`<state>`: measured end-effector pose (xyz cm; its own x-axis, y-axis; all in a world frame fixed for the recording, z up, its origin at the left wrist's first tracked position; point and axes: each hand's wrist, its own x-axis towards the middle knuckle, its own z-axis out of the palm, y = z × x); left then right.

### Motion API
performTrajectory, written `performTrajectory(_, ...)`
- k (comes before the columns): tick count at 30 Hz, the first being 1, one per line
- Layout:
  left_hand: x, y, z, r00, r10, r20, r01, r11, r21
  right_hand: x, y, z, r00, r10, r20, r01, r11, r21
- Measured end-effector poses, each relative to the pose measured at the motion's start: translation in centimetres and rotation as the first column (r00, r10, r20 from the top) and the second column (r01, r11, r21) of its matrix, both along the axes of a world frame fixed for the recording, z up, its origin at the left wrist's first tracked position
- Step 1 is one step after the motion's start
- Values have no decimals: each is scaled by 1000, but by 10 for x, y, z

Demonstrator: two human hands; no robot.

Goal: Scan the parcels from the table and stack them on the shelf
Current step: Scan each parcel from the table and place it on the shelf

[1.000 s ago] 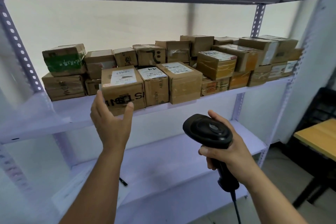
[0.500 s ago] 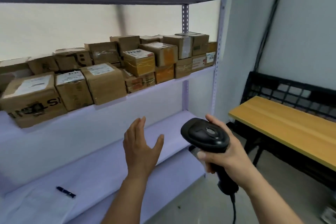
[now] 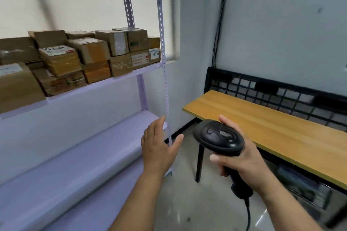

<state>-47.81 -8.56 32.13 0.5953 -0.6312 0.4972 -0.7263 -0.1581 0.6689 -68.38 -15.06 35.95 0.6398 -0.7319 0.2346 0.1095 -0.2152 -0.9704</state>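
Note:
Several brown cardboard parcels [image 3: 90, 56] are stacked on the middle board of the pale purple metal shelf [image 3: 105, 84] at the left. My right hand [image 3: 242, 159] grips the handle of a black barcode scanner [image 3: 218, 138], its head pointing up and left, in front of the wooden table. My left hand [image 3: 159, 146] is held out with straight fingers and holds nothing, in the air before the shelf's right front post. The wooden table [image 3: 272, 125] at the right shows a bare top in the part I see.
A black wire grid [image 3: 272, 92] stands behind the table against the grey wall. The scanner's cable [image 3: 248, 215] hangs down from my right hand. The lower shelf board [image 3: 75, 159] lies below my left hand. Grey floor shows between shelf and table.
My view has swung right from the parcels toward the table. My left hand has come away from the front parcel on the shelf and dropped lower. The scanner stays in my right hand.

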Motion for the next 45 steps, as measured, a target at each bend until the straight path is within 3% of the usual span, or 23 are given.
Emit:
performTrajectory(8,-71,-73,-1,983,-173,55,171,984,43,-82,-31,-12,981,-196,2,196,980,29)
performTrajectory(17,-152,-175,-11,916,-398,49,393,916,83,-162,-88,-27,896,-443,-34,444,895,29)
performTrajectory(29,-297,-348,-12,712,-702,28,692,707,145,-286,-190,-13,680,-732,-48,734,678,43)
performTrajectory(45,-424,-495,-28,483,-876,-4,860,473,192,-381,-289,-24,423,-896,-131,905,423,30)
